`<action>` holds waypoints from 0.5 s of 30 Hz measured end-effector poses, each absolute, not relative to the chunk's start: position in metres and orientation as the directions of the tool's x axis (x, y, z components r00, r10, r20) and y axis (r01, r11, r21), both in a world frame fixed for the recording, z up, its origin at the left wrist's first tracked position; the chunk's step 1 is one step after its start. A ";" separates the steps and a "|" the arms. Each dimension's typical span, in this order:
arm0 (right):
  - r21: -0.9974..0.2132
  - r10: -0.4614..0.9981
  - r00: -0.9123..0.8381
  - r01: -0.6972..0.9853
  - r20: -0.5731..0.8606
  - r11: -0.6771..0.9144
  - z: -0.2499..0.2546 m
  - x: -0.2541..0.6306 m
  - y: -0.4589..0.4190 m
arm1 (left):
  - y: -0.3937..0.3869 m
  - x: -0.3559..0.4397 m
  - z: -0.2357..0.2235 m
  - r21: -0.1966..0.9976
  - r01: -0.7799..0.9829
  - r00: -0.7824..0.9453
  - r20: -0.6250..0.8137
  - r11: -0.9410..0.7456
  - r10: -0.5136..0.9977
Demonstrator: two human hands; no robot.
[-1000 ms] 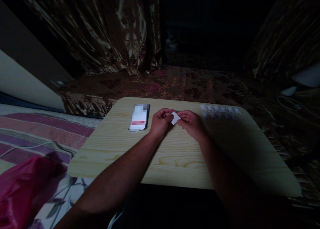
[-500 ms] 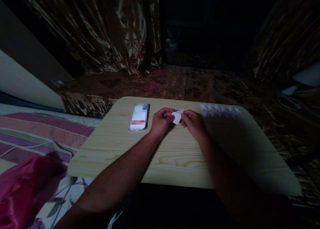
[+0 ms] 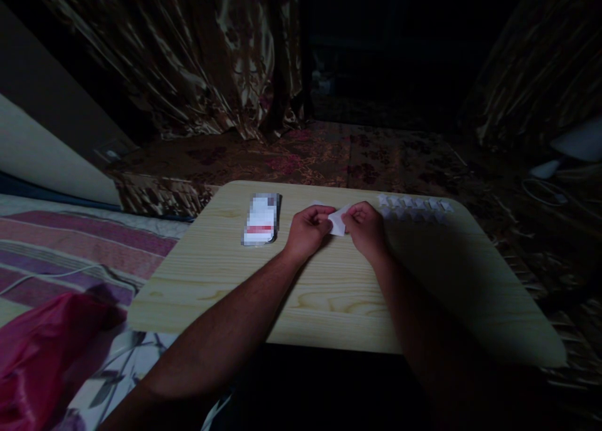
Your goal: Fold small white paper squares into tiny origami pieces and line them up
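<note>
Between my hands is a small piece of white paper (image 3: 337,223), partly folded and held just over the table. My left hand (image 3: 308,230) pinches its left side, thumb on top. On the right side, my right hand (image 3: 365,229) grips the paper between thumb and fingers. Some white paper (image 3: 318,203) shows behind my left fingers; whether it is a separate sheet I cannot tell. To the right of my right hand, several small folded white paper pieces (image 3: 408,202) lie in two rows.
A wood-grain table (image 3: 197,293) carries everything. A phone (image 3: 260,221), its screen lit and blurred, lies left of my hands. Beyond the table hang patterned curtains (image 3: 235,54). A striped bedspread (image 3: 84,243) and pink cloth (image 3: 51,356) are at the left, a white lamp (image 3: 578,139) at the right.
The paper has turned between my fingers, and its raised flap now sits lower. My right hand has shifted slightly and covers more of its right side. The phone and rows stay put.
</note>
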State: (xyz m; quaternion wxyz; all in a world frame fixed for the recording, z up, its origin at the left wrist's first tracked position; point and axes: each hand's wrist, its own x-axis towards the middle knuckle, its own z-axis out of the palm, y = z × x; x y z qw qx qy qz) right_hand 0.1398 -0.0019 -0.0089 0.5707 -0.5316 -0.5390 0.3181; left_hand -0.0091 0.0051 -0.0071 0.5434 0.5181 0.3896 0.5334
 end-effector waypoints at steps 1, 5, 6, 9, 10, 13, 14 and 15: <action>-0.946 0.936 0.206 0.219 0.284 0.239 -0.009 0.139 -0.002 | 0.005 -0.009 -0.007 0.979 -0.176 0.128 0.129 -0.106 0.983; -0.935 0.944 0.154 0.255 0.293 0.248 -0.010 0.138 -0.005 | 0.005 -0.009 -0.007 0.974 -0.192 0.122 0.146 -0.121 0.982; -0.932 0.945 0.147 0.266 0.291 0.246 -0.009 0.137 -0.006 | 0.006 -0.009 -0.008 0.972 -0.199 0.116 0.151 -0.126 0.982; -0.922 0.948 0.128 0.301 0.290 0.241 -0.009 0.136 -0.007 | 0.007 -0.010 -0.009 0.969 -0.206 0.097 0.157 -0.134 0.983; -0.919 0.948 0.118 0.307 0.296 0.248 -0.010 0.136 -0.007 | 0.007 -0.010 -0.009 0.969 -0.206 0.092 0.157 -0.135 0.983; -0.906 0.941 0.102 0.321 0.322 0.275 -0.011 0.136 -0.006 | 0.007 -0.010 -0.009 0.969 -0.204 0.086 0.158 -0.138 0.984; -0.902 0.939 0.106 0.331 0.327 0.276 -0.012 0.136 -0.006 | 0.007 -0.010 -0.009 0.969 -0.202 0.088 0.160 -0.140 0.983; -0.899 0.937 0.112 0.341 0.330 0.276 -0.013 0.136 -0.006 | 0.006 -0.010 -0.009 0.969 -0.198 0.090 0.165 -0.144 0.982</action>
